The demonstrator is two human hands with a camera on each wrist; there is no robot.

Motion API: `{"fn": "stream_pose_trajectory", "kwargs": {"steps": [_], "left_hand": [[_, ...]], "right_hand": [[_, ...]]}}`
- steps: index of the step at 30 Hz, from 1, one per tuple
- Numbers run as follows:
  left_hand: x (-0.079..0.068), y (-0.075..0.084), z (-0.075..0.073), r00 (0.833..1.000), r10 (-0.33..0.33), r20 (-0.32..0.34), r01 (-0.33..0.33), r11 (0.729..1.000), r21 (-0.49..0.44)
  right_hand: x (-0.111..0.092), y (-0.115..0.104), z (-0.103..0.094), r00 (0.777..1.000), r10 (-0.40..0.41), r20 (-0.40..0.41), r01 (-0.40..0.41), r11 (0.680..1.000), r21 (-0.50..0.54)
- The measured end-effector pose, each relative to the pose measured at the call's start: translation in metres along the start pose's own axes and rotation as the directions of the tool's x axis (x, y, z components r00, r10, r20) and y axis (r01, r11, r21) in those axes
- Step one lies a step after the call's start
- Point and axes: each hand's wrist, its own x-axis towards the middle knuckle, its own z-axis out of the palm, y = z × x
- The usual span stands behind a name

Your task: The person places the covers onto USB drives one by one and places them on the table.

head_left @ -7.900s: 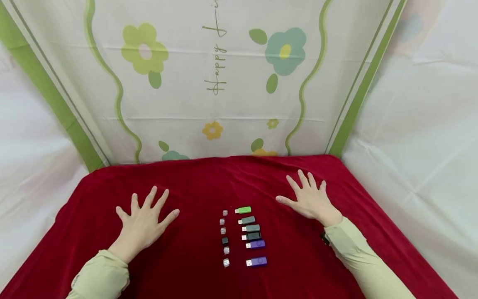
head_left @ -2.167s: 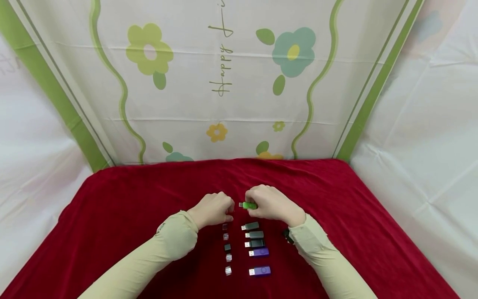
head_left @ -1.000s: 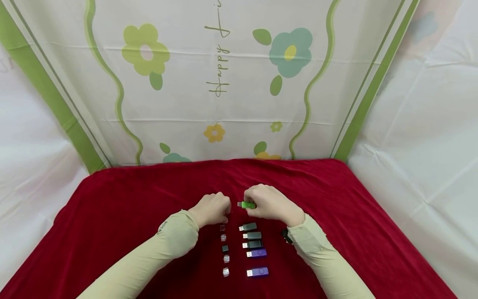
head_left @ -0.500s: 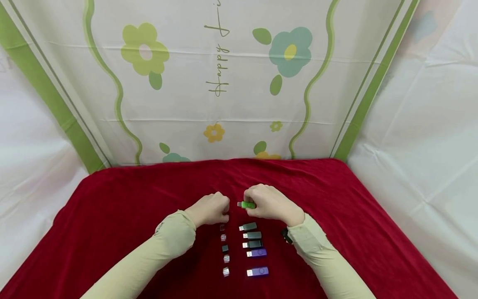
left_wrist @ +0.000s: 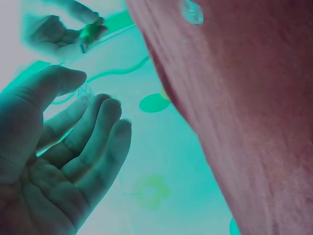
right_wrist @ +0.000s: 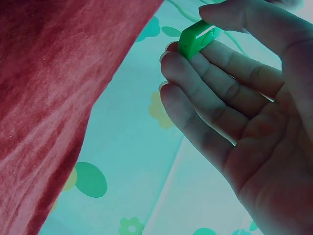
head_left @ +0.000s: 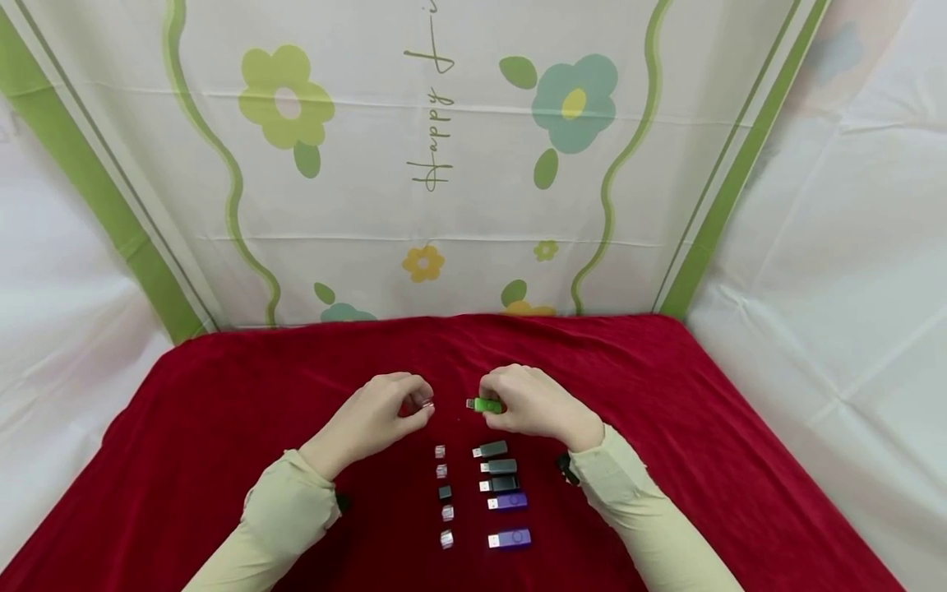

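Between the thumb and index finger of my left hand (head_left: 373, 415) is a small clear cap (head_left: 428, 404), also visible in the left wrist view. My right hand (head_left: 536, 404) pinches a green USB stick (head_left: 487, 405), its bare metal plug pointing left toward the left hand. The right wrist view shows the stick's green body (right_wrist: 193, 41) between thumb and fingertips. A gap separates the cap from the plug. Both hands are over the middle of the red cloth.
Nearer me on the red cloth (head_left: 259, 370) runs a column of small caps, several clear (head_left: 447, 513) and one black (head_left: 445, 492). Right of it lie several USB sticks: grey (head_left: 499, 467), black (head_left: 503, 484) and purple (head_left: 510, 538). A flowered curtain (head_left: 473, 205) stands behind.
Earlier both hands lay spread on the cloth; then the right picked up the green USB stick. Since half a second ago the left hand has drawn back left, with the clear cap now showing.
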Motion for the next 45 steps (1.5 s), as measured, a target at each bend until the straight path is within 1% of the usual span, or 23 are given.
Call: {"fn": "stream_pose_trajectory", "kwargs": {"steps": [3, 6, 9, 13, 21, 26, 33, 40, 45], "left_hand": [[-0.005, 0.008, -0.004, 0.998, 0.022, -0.066, -0.021, 1.0, 0.017], [-0.008, 0.014, -0.007, 0.992, 0.046, -0.115, -0.044, 0.999, 0.019], [-0.01, 0.018, -0.008, 0.987, 0.062, -0.147, -0.06, 0.998, 0.017], [-0.012, 0.022, -0.008, 0.983, 0.074, -0.171, -0.071, 0.997, 0.022], [-0.013, 0.026, -0.009, 0.98, 0.088, -0.18, -0.081, 0.996, 0.043], [-0.014, 0.028, -0.009, 0.982, 0.088, -0.167, -0.08, 0.995, 0.054], [-0.015, 0.032, -0.006, 0.982, 0.109, -0.153, -0.102, 0.993, 0.053], [-0.016, 0.033, -0.003, 0.984, 0.111, -0.139, -0.106, 0.993, 0.045], [-0.015, 0.031, -0.002, 0.981, 0.129, -0.148, -0.121, 0.991, 0.06]], "right_hand": [[0.0, -0.002, -0.002, 1.0, -0.015, -0.005, 0.015, 1.0, -0.001], [-0.001, -0.005, -0.004, 1.0, -0.029, -0.001, 0.029, 1.0, -0.003], [-0.001, -0.008, -0.006, 0.999, -0.038, 0.002, 0.038, 0.999, -0.005], [-0.001, -0.012, -0.008, 0.999, -0.049, -0.01, 0.049, 0.999, -0.003], [0.0, -0.02, -0.012, 0.996, -0.078, -0.04, 0.077, 0.997, -0.025], [0.0, -0.024, -0.012, 0.995, -0.093, -0.039, 0.092, 0.995, -0.034], [0.0, -0.026, -0.01, 0.994, -0.101, -0.039, 0.1, 0.994, -0.044], [0.001, -0.027, -0.01, 0.995, -0.098, -0.031, 0.096, 0.994, -0.052], [0.001, -0.028, -0.011, 0.994, -0.105, -0.035, 0.103, 0.993, -0.053]]}}
